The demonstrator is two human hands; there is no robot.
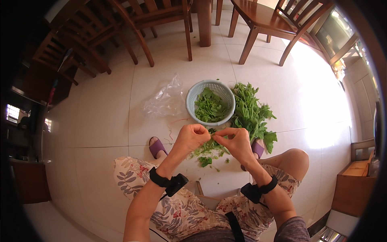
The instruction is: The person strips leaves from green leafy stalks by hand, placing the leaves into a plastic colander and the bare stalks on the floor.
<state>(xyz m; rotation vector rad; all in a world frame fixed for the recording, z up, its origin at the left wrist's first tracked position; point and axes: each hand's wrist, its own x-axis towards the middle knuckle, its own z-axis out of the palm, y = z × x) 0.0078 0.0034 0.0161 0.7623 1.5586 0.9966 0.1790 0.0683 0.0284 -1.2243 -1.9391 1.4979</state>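
Observation:
My left hand [192,137] and my right hand [236,142] meet above the floor, both pinching one leafy green stalk [212,136] between their fingertips. Below them lies a small heap of picked green scraps [206,153] on the white tiles. Just beyond my hands stands a round pale blue basket [192,94] holding picked greens [210,106]. A loose pile of leafy greens [252,113] lies on the floor to the right of the basket.
A crumpled clear plastic bag [164,99] lies left of the basket. Purple slippers [157,147] show by my knees. Wooden chairs [268,20] and a table leg [204,22] stand at the back; a wooden cabinet [354,185] is at the right.

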